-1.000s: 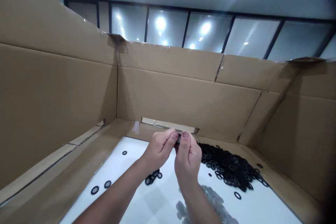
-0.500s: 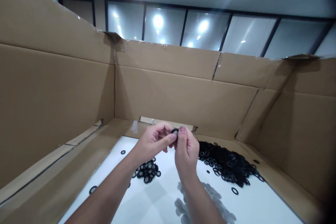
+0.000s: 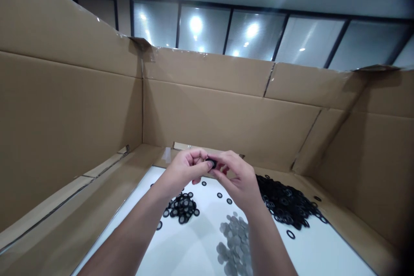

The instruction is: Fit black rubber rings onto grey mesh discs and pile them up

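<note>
A small black ring washer (image 3: 211, 163) is raised above the white board, with something grey in its centre. My left hand (image 3: 186, 168) pinches it between thumb and fingers. From the other side, the thumb and fingertips of my right hand (image 3: 238, 176) close on its right edge. Below my left wrist sits a small heap of black washers with grey centres (image 3: 183, 207). A pile of thin grey discs (image 3: 235, 241) lies beside my right forearm, which hides part of it. Farther right is a large heap of black rings (image 3: 286, 200).
The white board (image 3: 190, 246) lies inside a big cardboard box with tall walls (image 3: 207, 112). Several loose washers (image 3: 229, 201) lie between the heaps, and a single black ring (image 3: 290, 234) rests near the large heap. A cardboard strip (image 3: 183, 145) runs along the back.
My right hand has turned over, from thumb upright to reaching across, and its forearm has shifted right. The washer has tilted and moved slightly left. More of the grey discs shows.
</note>
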`<state>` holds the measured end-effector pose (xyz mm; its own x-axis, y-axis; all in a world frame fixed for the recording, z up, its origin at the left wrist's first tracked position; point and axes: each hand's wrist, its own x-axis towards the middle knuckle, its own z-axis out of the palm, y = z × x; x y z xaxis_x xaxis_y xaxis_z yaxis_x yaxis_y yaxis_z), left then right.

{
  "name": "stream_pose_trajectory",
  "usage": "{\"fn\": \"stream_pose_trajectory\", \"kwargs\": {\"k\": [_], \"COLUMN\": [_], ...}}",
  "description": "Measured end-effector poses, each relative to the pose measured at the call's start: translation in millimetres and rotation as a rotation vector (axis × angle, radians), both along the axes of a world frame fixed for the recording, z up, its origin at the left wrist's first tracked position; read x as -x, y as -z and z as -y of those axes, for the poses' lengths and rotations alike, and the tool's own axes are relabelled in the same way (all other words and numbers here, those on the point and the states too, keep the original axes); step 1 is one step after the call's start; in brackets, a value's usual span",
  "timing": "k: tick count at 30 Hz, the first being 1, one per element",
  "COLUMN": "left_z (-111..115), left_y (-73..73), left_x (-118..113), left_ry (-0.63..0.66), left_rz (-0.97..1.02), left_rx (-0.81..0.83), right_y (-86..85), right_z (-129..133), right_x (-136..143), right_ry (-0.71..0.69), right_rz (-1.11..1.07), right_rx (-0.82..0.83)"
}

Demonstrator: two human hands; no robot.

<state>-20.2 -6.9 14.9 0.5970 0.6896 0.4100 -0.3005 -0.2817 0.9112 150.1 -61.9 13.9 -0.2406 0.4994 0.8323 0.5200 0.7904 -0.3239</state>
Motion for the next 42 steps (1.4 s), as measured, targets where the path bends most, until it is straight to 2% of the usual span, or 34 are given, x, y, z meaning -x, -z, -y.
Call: {"fn": "stream_pose_trajectory", "kwargs": {"k": [5, 8, 12, 17, 20, 24, 28, 33, 35, 40, 42], "left_z": [2, 4, 4, -1, -4, -5, -3, -3, -3, -4, -4], "left_y": [1.9, 2.3, -0.6, -3.2, -1.7, -1.0, -2.6, -4.6, -3.7, 0.9, 1.7], "left_x": [-5, -7, -6, -1, 1, 0, -2, -1, -2, -7, -7], "left_ry": [0.047, 0.086, 0.078, 0.038, 0.006, 0.004, 0.018, 0.034, 0.034, 0.049, 0.062], "left_rz": [0.031, 0.059, 0.080, 0.059, 0.014, 0.010, 0.044, 0.040, 0.038, 0.071, 0.078], "left_rx": [0.070, 0.130, 0.164, 0.137, 0.107, 0.090, 0.160, 0.185, 0.192, 0.221, 0.226], "right_y": [0.0, 3.7, 9.3, 7.7, 6.8, 10.0, 11.3, 7.1, 7.1, 9.8, 9.2], "right_z": [-1, -3, -5, -6, -5, -8, -9, -8, -8, -9, -9], "right_x": [2, 8, 19, 19, 15, 18, 24, 16, 13, 16, 17], "right_ry": [0.088, 0.187, 0.296, 0.189, 0.170, 0.245, 0.342, 0.147, 0.113, 0.254, 0.272], "right_rz": [-0.015, -0.049, -0.129, 0.002, 0.006, -0.044, -0.093, -0.004, -0.008, -0.091, -0.096], "right_rx": [-0.038, -0.051, -0.034, -0.023, -0.044, -0.056, -0.081, -0.010, -0.005, -0.029, -0.025]}}
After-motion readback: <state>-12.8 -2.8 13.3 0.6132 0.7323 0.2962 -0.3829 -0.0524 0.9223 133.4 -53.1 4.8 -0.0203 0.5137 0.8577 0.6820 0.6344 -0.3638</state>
